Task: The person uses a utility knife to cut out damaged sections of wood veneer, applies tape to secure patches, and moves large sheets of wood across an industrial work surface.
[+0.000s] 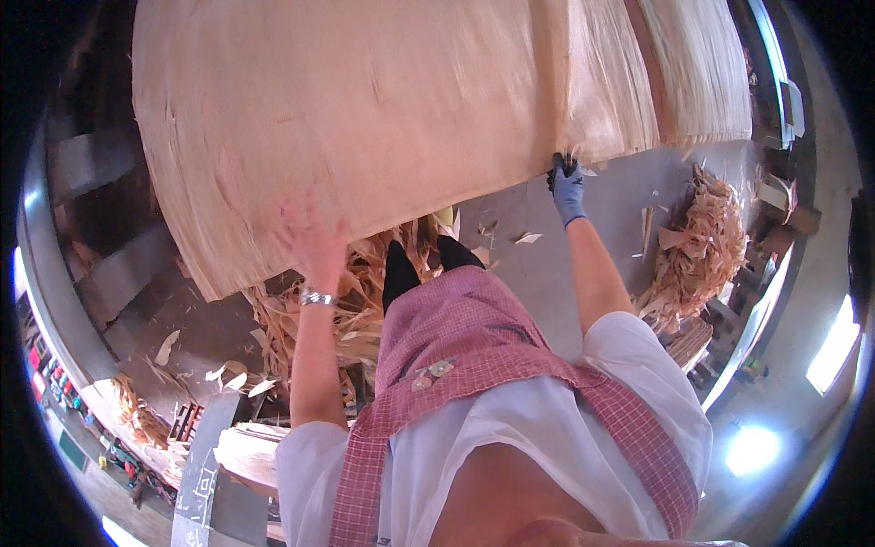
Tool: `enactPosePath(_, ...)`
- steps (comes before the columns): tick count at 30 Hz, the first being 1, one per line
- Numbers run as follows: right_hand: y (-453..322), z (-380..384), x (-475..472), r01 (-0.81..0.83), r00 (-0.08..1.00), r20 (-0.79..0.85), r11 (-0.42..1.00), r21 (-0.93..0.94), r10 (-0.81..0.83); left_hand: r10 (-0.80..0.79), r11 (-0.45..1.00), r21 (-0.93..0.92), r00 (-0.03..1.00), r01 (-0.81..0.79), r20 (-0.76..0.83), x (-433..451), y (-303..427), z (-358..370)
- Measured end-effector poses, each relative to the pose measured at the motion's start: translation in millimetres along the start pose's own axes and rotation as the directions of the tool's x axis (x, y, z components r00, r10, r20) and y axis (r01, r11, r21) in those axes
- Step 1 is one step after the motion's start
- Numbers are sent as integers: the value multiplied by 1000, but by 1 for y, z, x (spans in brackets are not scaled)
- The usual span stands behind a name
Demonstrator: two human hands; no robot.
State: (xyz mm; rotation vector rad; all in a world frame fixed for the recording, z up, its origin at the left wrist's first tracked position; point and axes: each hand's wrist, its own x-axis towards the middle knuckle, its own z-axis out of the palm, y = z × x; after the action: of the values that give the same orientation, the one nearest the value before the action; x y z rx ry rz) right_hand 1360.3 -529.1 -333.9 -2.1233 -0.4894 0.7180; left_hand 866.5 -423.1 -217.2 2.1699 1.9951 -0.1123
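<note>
A broad sheet of thin wood veneer (355, 102) spans the upper part of the view, its near edge slanting in front of my body. My right hand (566, 179), in a blue and black work glove, pinches that edge near a lengthwise fold or seam. Bare and slightly blurred, my left hand (311, 236) is spread over the sheet's near left part with the fingers apart; whether it touches the surface I cannot tell. To the right, a narrower veneer strip (707, 75) lies beyond a dark gap.
Veneer scraps (362, 287) heap around my legs beneath the sheet's edge. Another tall pile of scraps (704, 239) stands at the right. Stacked veneer (249, 455) sits at the lower left, near a grey board with chalk writing (205, 478). Loose chips (528, 238) dot the grey floor.
</note>
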Motion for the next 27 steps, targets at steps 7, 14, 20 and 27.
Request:
enactPosePath(7,-12,1,-5,-29,1000,2,1000,6,29,-132,989,-50,978,142,159,14,58,16)
enactPosePath(14,-15,-3,-6,-133,989,89,976,171,119,-204,977,-20,952,214,229,22,79,9)
enactPosePath(20,-12,-22,-15,94,995,14,994,58,-95,-205,978,28,947,205,248,28,76,39)
enactPosePath(27,40,-139,-60,-129,980,-169,982,-141,105,-170,976,-67,920,206,354,37,72,19)
